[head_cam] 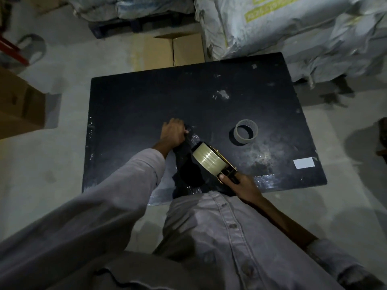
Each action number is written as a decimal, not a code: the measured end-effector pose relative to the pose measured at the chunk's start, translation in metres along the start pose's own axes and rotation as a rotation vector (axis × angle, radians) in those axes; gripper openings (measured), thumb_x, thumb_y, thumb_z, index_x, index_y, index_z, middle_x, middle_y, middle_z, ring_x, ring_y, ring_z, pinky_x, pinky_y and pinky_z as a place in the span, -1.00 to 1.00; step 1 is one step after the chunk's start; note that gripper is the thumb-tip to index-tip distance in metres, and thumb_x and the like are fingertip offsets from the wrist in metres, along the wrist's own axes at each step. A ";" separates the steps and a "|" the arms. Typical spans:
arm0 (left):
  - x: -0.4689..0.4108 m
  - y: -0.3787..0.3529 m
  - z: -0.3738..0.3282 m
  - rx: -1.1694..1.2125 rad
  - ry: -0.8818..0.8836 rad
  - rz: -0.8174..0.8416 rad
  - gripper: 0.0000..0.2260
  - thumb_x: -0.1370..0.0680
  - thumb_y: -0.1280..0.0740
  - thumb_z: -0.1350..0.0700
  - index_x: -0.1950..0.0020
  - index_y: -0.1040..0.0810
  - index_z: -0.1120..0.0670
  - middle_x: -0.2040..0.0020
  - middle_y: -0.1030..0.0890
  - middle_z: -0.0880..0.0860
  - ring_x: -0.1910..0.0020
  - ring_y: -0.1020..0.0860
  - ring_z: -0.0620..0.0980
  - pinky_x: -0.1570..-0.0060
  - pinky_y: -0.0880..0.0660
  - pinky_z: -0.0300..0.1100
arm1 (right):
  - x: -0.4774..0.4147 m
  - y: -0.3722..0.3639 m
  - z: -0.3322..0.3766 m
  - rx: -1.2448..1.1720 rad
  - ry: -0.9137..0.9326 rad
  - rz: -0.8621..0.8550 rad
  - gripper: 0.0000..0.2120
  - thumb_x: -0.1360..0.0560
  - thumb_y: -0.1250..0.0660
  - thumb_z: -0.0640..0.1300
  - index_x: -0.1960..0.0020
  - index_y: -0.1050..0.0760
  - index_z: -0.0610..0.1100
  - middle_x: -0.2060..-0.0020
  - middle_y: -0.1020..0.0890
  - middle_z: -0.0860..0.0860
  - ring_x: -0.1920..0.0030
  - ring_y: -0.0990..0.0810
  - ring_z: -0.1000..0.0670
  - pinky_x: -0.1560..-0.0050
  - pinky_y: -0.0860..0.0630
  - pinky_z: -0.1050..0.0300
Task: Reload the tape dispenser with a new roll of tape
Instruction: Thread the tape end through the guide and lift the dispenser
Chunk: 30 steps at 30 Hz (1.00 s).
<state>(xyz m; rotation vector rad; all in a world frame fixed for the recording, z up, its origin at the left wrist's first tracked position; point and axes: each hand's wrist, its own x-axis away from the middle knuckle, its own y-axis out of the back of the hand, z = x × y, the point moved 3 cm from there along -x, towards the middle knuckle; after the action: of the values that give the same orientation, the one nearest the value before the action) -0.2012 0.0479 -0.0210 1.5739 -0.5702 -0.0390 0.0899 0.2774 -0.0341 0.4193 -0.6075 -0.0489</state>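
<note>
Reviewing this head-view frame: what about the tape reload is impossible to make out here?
- Head view: the left hand covers its own fingertips, so what it pinches is unclear.
- The tape strip, if pulled out, is lost against the dark table.
- The dispenser handle is wrapped by the right hand.
- The new roll hides its hub seating.
- The empty core markings are too small.

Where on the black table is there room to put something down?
The far half of the black table is bare, beyond the left hand and the empty tape core. The near edge is crowded: tape dispenser, right hand, white label.
</note>
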 end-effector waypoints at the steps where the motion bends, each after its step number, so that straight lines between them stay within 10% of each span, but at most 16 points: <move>1: 0.000 -0.006 -0.003 0.022 0.038 0.019 -0.60 -0.67 -0.41 -0.07 -0.40 -0.53 0.14 -0.41 -0.61 0.19 -0.46 -0.50 0.23 -0.39 -0.48 0.17 | 0.001 0.000 -0.001 -0.032 -0.017 0.002 -0.33 -0.44 -0.39 0.63 0.04 -0.71 0.01 0.15 -0.77 0.15 0.07 -0.74 0.07 -0.11 -0.69 -0.04; 7: -0.003 0.002 0.009 0.059 0.313 0.032 -0.22 -0.55 -0.56 -0.20 -0.58 -0.31 0.15 -0.49 -0.54 0.26 -0.54 -0.45 0.30 -0.46 -0.40 0.29 | 0.009 0.002 0.007 -0.277 -0.065 0.085 -0.44 -0.54 -0.50 0.41 0.23 -0.56 -0.08 0.39 -0.53 -0.09 0.35 -0.47 -0.06 0.28 -0.40 0.04; 13: 0.034 -0.035 -0.003 0.100 -0.200 -0.157 -0.47 -0.56 -0.37 0.20 -0.56 -0.52 0.16 -0.57 -0.54 0.22 -0.60 -0.44 0.29 -0.52 -0.34 0.15 | 0.005 0.006 0.006 -0.265 -0.087 0.123 -0.38 -0.53 -0.50 0.42 0.22 -0.51 -0.15 0.45 -0.53 -0.05 0.40 -0.47 -0.03 0.32 -0.43 0.10; 16: 0.067 -0.071 -0.007 -0.029 -0.423 -0.027 -0.25 -0.62 -0.21 0.08 -0.82 -0.13 0.10 -0.83 -0.09 0.11 -0.82 -0.03 0.20 -0.73 0.00 0.25 | 0.001 0.005 0.003 -0.275 -0.099 0.119 -0.32 -0.46 -0.53 0.48 0.20 -0.52 -0.16 0.42 -0.54 -0.09 0.38 -0.49 -0.05 0.29 -0.42 0.07; 20: 0.089 -0.082 -0.013 -0.140 -0.429 0.089 -0.12 -0.49 -0.04 -0.09 -0.84 0.00 0.11 -0.83 0.22 0.09 -0.82 0.19 0.21 -0.74 0.12 0.33 | -0.001 0.005 0.001 -0.259 -0.089 0.140 -0.36 -0.49 -0.51 0.47 0.18 -0.56 -0.15 0.39 -0.57 -0.08 0.38 -0.51 -0.05 0.29 -0.43 0.07; 30: 0.086 -0.072 -0.016 -0.216 -0.328 0.113 -0.21 -0.61 0.20 -0.22 -0.84 0.02 0.02 -0.82 0.27 -0.03 -0.82 0.19 0.06 -0.72 0.06 0.37 | -0.004 0.003 -0.003 -0.223 -0.083 0.163 -0.16 -0.57 -0.25 0.59 -0.03 -0.66 -0.24 0.36 -0.56 -0.03 0.38 -0.46 0.00 0.30 -0.36 0.07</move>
<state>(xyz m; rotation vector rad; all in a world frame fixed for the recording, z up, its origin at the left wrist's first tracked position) -0.0970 0.0288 -0.0600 1.3298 -0.8814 -0.2686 0.0882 0.2818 -0.0372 0.1510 -0.7083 0.0220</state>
